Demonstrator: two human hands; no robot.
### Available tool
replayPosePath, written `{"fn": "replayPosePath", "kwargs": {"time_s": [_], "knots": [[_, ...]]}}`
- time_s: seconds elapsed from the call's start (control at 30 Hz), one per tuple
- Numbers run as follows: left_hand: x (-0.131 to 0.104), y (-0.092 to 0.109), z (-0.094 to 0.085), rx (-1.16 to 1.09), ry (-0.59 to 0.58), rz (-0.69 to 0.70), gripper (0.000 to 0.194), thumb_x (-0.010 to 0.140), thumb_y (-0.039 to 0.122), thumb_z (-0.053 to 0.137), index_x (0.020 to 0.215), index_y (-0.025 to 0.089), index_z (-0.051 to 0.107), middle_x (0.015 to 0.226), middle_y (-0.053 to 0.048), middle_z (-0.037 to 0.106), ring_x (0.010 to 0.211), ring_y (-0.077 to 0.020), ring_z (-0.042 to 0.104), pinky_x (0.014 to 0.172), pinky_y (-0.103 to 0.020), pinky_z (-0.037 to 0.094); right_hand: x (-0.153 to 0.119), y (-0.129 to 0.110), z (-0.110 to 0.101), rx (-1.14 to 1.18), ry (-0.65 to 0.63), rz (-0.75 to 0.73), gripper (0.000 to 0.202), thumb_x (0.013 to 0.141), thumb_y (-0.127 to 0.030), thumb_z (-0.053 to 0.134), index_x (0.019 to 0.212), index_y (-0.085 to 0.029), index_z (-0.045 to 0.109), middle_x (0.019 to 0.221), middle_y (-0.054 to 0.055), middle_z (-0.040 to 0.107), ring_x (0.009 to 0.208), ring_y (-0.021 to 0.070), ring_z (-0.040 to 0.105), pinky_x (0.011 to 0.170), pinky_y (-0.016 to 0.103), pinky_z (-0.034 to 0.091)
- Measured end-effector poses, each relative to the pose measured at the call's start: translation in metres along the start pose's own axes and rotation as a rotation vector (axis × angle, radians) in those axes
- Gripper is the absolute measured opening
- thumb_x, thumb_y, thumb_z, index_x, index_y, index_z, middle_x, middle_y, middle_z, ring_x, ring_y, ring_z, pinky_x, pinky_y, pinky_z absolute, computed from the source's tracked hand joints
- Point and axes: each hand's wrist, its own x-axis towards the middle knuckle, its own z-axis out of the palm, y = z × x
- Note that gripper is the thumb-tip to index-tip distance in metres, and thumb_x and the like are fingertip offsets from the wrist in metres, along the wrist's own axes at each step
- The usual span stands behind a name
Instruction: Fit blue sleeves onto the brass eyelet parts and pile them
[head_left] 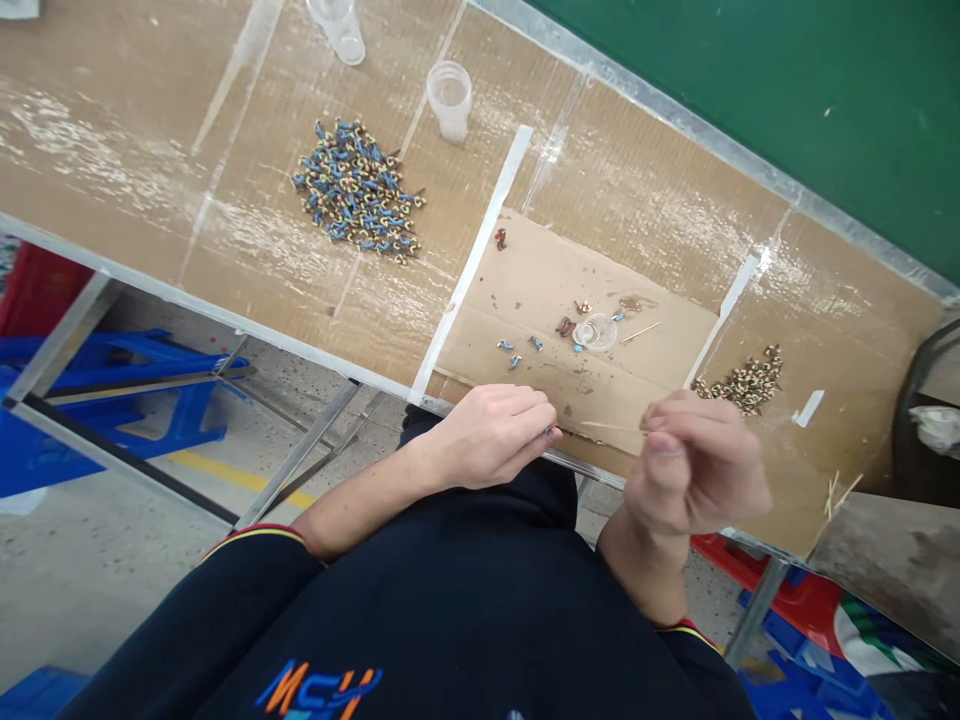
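Note:
My left hand is closed at the table's front edge, its fingertips round a small dark piece of which only a bit shows. In my right hand a thin wooden stick is pinched between thumb and fingers, its tip pointing left toward the left hand. Just beyond lies a cardboard sheet with several small blue pieces and reddish-brown pieces. A small clear plastic cup stands among them, with another wooden stick beside it.
A heap of small blue and yellow pieces lies to the left, and a smaller brown and yellow heap to the right. Clear cups stand at the back. Loose sticks lie near the right end. Blue stools are below the table.

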Motion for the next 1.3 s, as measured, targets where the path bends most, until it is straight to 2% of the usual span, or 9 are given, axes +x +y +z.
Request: {"fn": "replayPosePath", "kwargs": {"time_s": [0.1,0.27,0.4,0.53,0.67,0.87,0.93,1.13,1.3], "knots": [[-0.001,-0.001,0.001,-0.052,0.02,-0.008,0.044,0.117,0.033,0.026,0.081,0.021,0.05,0.071,-0.002,0.061,0.061,-0.016,0.053,0.063,-0.028,0.046,0.009,0.022,-0.005,-0.148,0.067,0.024,0.015,0.102,-0.029,0.065,0.087,-0.024,0.068,0.065,-0.003,0.055,0.053,0.0141,0.048,0.051,0.032,0.037],[-0.004,0.0,0.0,-0.097,0.034,-0.033,0.045,0.117,0.037,0.027,0.083,0.021,0.052,0.07,-0.002,0.061,0.061,-0.0162,0.054,0.062,-0.029,0.046,0.016,0.055,-0.007,-0.345,-0.189,0.111,0.018,0.104,-0.033,0.062,0.09,-0.024,0.07,0.071,-0.002,0.062,0.058,0.0128,0.054,0.055,0.029,0.041],[-0.006,-0.001,-0.002,-0.133,0.088,-0.028,0.042,0.117,0.037,0.027,0.085,0.022,0.05,0.068,0.0,0.059,0.059,-0.0152,0.052,0.06,-0.028,0.045,0.016,0.061,0.0,-0.369,-0.275,0.123,0.015,0.103,-0.03,0.063,0.094,-0.024,0.073,0.077,-0.001,0.066,0.061,0.0126,0.056,0.058,0.028,0.043],[-0.008,-0.001,-0.005,-0.175,0.07,-0.062,0.037,0.116,0.034,0.029,0.086,0.022,0.048,0.069,0.001,0.057,0.058,-0.0151,0.05,0.059,-0.028,0.044,0.014,0.059,0.0,-0.316,-0.341,0.152,0.009,0.099,-0.027,0.066,0.1,-0.024,0.075,0.073,-0.003,0.06,0.058,0.0113,0.049,0.059,0.028,0.042],[-0.009,-0.002,-0.007,-0.267,0.017,-0.132,0.039,0.115,0.038,0.029,0.081,0.024,0.042,0.069,0.001,0.053,0.058,-0.015,0.047,0.059,-0.028,0.042,0.011,0.062,-0.017,-0.267,-0.244,0.282,0.012,0.096,-0.028,0.069,0.106,-0.024,0.075,0.068,-0.007,0.048,0.054,0.0099,0.041,0.054,0.026,0.037],[-0.008,-0.003,-0.007,-0.483,0.048,-0.146,0.041,0.113,0.047,0.026,0.079,0.025,0.035,0.068,0.001,0.045,0.059,-0.0161,0.042,0.057,-0.031,0.039,0.001,0.074,-0.046,-0.316,0.048,0.337,0.02,0.095,-0.041,0.07,0.094,-0.022,0.074,0.065,-0.005,0.051,0.054,0.0127,0.046,0.053,0.029,0.035],[-0.006,-0.002,-0.006,-0.55,0.084,-0.148,0.041,0.113,0.047,0.026,0.08,0.025,0.035,0.068,0.001,0.044,0.059,-0.016,0.041,0.056,-0.031,0.039,-0.002,0.075,-0.046,-0.304,0.063,0.348,0.021,0.095,-0.042,0.07,0.093,-0.021,0.074,0.065,-0.005,0.052,0.054,0.0128,0.046,0.053,0.029,0.035],[-0.002,-0.001,-0.006,-0.424,0.123,-0.183,0.04,0.115,0.033,0.033,0.083,0.02,0.054,0.07,0.0,0.058,0.06,-0.0126,0.053,0.058,-0.025,0.046,0.004,0.069,-0.027,-0.216,-0.263,0.4,0.017,0.095,-0.032,0.069,0.109,-0.022,0.074,0.07,-0.007,0.047,0.056,0.01,0.041,0.056,0.026,0.037],[-0.008,-0.008,-0.003,-0.348,0.218,-0.159,0.032,0.113,0.03,0.048,0.1,0.015,0.073,0.077,-0.005,0.077,0.066,-0.0127,0.071,0.062,-0.022,0.055,0.014,0.066,-0.02,-0.239,-0.41,0.323,0.022,0.092,-0.035,0.074,0.11,-0.023,0.075,0.071,-0.007,0.048,0.056,0.0105,0.038,0.056,0.027,0.037]]}}
